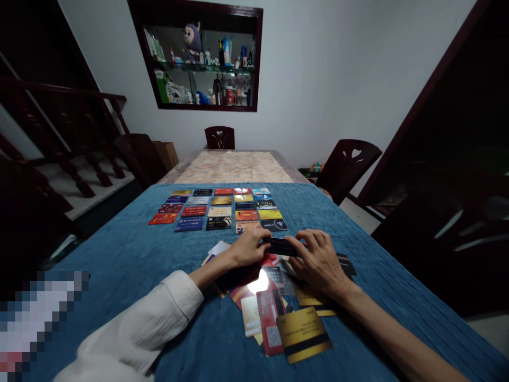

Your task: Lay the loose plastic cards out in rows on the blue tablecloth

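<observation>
laid-out cards: illegible | gold card: illegible | red card: square code

Attire Check: White Fabric on 1 Side

From my remote station, I record the left sleeve as white, plain-faced and loosely cut, with soft creases and grey shadow in its folds. I note a broad cuff with a visible seam, ending partway along the left forearm. I list 2 hands, left hand and right hand, both bare. I find the right forearm uncovered to the frame's lower edge.
</observation>
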Demonstrator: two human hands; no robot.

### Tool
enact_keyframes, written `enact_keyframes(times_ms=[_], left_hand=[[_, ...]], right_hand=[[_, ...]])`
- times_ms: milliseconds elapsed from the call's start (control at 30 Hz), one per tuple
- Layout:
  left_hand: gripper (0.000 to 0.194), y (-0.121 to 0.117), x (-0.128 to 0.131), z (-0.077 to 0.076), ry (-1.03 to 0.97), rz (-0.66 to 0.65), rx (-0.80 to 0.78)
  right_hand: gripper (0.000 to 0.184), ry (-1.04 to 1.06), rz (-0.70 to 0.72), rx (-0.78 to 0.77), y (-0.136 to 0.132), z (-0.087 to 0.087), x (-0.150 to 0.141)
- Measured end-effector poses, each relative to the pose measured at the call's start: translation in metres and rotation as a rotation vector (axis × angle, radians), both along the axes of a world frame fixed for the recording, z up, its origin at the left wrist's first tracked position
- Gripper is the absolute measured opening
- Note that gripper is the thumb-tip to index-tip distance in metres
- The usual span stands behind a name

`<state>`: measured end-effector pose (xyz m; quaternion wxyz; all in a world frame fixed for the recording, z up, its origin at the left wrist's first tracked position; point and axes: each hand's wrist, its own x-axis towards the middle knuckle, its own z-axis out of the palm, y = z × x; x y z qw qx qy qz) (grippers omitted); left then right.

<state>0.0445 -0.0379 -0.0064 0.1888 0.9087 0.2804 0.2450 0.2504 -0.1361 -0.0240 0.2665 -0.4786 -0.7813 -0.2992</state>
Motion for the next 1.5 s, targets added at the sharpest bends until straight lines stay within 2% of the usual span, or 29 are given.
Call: enact_keyframes(times_ms=[133, 433, 900, 1200, 1500], left_hand=[[0.016, -0.001, 0.0, 0.0, -0.005, -0.014, 0.037], [0.036, -0.012, -0.006, -0.001, 0.015, -0.029, 0.199], [0.039, -0.025, -0.035, -0.001, 0.11, 0.046, 0.507], [0.048, -0.026, -0.058, 0.002, 0.159, 0.133, 0.537], [0.05, -0.014, -0.088, 0.012, 0.198, 0.179, 0.508]], right_hand=[[0.032, -0.012, 0.015, 0.045, 0.0, 0.001, 0.0], [0.031, -0.026, 0.027, 0.099, 0.0, 0.002, -0.003], [0.031, -0.026, 0.024, 0.031, 0.005, 0.006, -0.02], [0.032, -0.034, 0.092, 0.039, 0.019, 0.013, -0.038], [0.041, -0.024, 0.153, -0.021, 0.046, 0.018, -0.064]])
